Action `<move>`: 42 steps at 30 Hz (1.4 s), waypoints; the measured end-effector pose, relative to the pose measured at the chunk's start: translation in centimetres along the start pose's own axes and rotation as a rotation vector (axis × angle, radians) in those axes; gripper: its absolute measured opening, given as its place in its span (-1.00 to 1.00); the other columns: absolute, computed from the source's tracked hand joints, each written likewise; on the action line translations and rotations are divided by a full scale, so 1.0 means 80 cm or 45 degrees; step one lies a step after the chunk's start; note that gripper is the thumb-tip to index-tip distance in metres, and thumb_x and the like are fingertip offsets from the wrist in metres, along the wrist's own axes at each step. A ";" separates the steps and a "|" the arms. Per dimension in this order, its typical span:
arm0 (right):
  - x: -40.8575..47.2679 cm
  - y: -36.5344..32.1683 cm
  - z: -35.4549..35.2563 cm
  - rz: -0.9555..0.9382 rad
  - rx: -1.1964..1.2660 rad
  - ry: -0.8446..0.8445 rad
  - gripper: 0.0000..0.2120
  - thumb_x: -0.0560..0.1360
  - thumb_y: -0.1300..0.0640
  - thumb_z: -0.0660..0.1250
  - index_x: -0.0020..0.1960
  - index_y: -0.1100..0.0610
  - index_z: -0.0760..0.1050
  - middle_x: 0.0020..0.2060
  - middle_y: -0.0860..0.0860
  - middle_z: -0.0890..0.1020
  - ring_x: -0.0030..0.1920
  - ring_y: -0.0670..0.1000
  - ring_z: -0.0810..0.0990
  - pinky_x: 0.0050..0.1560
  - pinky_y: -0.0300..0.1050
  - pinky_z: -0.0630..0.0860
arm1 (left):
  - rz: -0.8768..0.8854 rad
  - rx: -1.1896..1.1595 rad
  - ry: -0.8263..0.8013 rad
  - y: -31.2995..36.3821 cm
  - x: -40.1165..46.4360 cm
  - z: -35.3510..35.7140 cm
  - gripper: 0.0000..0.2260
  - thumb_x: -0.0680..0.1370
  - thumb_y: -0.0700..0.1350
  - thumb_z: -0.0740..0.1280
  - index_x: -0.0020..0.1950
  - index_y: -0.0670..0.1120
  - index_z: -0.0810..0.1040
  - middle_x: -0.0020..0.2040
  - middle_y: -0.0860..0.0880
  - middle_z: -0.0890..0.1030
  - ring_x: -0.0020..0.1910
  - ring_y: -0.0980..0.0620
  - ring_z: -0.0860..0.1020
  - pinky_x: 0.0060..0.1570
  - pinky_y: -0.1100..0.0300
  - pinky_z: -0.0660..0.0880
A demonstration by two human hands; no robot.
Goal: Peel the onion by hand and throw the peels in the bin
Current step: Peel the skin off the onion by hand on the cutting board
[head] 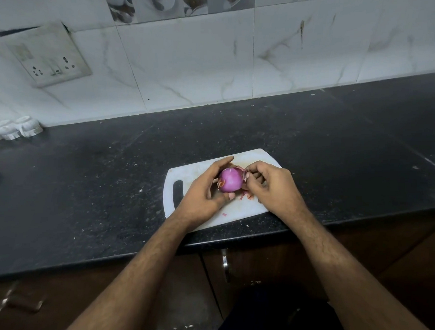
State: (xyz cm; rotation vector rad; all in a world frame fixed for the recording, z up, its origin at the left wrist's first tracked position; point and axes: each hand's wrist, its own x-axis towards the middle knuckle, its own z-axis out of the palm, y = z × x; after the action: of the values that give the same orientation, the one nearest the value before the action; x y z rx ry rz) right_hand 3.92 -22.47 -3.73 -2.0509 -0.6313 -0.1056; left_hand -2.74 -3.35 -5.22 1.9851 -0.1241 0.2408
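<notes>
At the frame's centre we are cupping a round, glossy purple onion [230, 182] in our left hand [205, 191] above a white plastic board [198, 169]. Our right hand [273, 184] is pinching a papery flap of peel [246, 175] at its right side. Thin scraps [247, 195] are lying on the board, which is resting on the speckled black counter [86, 184].

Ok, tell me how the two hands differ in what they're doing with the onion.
The left hand cups the onion from the side, holding it; the right hand pinches loose peel at its far edge. The left palm wraps the bulb; the right touches only with fingertips. Both hover over the cutting board.
</notes>
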 end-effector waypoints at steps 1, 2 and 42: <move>0.000 0.000 0.000 -0.002 -0.016 -0.002 -0.91 0.60 0.15 0.37 0.05 0.06 0.64 -0.28 -0.12 0.68 -0.34 -0.18 0.64 -0.30 -0.30 0.56 | 0.004 -0.009 0.003 0.000 0.001 0.000 -0.36 0.54 -0.28 0.52 0.55 0.09 0.42 0.44 0.12 0.55 0.44 0.08 0.52 0.48 0.01 0.48; 0.000 0.000 -0.001 -0.006 -0.033 -0.005 -0.91 0.60 0.13 0.37 0.06 0.05 0.64 -0.27 -0.11 0.68 -0.31 -0.16 0.65 -0.27 -0.24 0.60 | 0.007 -0.019 0.005 0.000 0.001 0.000 -0.39 0.53 -0.30 0.51 0.51 0.07 0.46 0.42 0.12 0.56 0.44 0.07 0.52 0.47 -0.02 0.48; -0.003 0.005 0.002 -0.351 -0.086 -0.190 -0.83 0.59 0.09 0.41 0.06 -0.14 0.47 -0.05 -0.22 0.55 -0.07 -0.10 0.60 -0.08 0.13 0.61 | 0.042 -0.107 0.030 0.005 0.001 0.003 -0.55 0.55 -0.34 0.50 0.23 0.11 0.48 0.20 0.17 0.61 0.28 -0.02 0.61 0.29 0.02 0.58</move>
State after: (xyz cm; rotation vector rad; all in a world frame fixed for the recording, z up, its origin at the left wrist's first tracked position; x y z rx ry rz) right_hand 3.87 -22.63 -4.25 -2.0385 -1.0144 -0.1366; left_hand -2.74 -3.70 -4.94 1.8973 -0.1497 0.2757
